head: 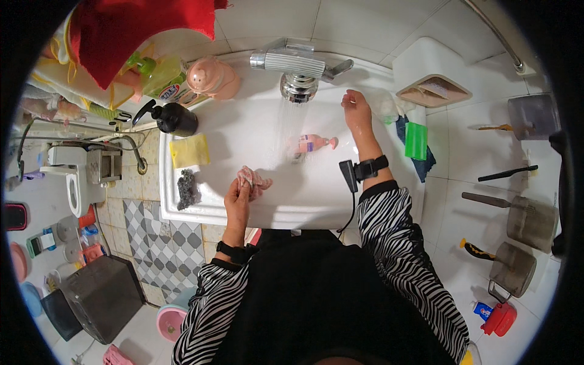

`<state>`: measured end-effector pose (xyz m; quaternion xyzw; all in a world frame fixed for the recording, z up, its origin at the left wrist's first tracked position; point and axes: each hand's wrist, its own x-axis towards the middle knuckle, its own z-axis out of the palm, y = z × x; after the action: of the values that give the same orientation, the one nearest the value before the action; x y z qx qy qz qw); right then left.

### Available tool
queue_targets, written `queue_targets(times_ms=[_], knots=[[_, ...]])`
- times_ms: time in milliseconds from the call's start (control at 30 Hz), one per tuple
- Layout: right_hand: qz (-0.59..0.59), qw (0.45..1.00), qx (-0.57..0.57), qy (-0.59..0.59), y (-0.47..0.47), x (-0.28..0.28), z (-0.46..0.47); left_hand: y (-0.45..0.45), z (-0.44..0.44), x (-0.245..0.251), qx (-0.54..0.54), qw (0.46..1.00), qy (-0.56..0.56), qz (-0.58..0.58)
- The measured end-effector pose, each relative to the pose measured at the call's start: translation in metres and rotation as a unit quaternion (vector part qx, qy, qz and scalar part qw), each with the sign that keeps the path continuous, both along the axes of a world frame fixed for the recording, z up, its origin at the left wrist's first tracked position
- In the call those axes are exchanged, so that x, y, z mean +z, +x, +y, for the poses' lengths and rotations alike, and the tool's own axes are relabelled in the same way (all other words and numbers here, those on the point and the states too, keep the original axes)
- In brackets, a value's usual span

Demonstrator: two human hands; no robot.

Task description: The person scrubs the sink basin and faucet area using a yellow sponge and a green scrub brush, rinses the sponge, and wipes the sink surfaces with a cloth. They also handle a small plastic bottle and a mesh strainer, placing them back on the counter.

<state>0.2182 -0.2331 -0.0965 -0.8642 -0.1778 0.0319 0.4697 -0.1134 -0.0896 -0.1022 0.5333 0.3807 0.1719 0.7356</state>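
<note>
My left hand [236, 200] grips a wet pink-and-white cloth [253, 182] over the front left of the white sink [273, 207]. Below and right of the faucet lever, my right hand [357, 109] hovers with loosely curled fingers and holds nothing that I can see. From the chrome faucet [296, 64] water falls as a spray into the basin. Beside the spray a small pink pump bottle [310, 143] lies on its side, its pump pointing right. Part of the bottle is blurred by the water.
On the sink's left rim are a black pump bottle [177, 119], a yellow sponge [190, 151] and a dark scouring pad [187, 189]. A peach container [213, 78] stands behind them. The right rim holds a green soap bar or block [416, 140] and a white holder [424, 68].
</note>
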Motion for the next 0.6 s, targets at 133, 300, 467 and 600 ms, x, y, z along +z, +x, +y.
queue_targets(times_ms=[133,300,467,600], knots=[[0.115,0.939,0.138,-0.292,-0.012,-0.017,0.003,-0.012,0.006,-0.007,0.000,0.998,0.057,0.034],[-0.031,0.866,0.274,-0.418,-0.067,-0.061,0.004,-0.016,0.006,-0.004,0.000,0.998,0.036,0.053],[0.079,0.852,0.290,-0.429,-0.075,-0.075,0.003,0.004,0.008,0.010,-0.166,0.944,0.218,0.186],[0.119,0.855,0.264,-0.430,-0.072,-0.064,-0.006,0.016,0.002,0.017,-0.217,0.914,0.270,0.213]])
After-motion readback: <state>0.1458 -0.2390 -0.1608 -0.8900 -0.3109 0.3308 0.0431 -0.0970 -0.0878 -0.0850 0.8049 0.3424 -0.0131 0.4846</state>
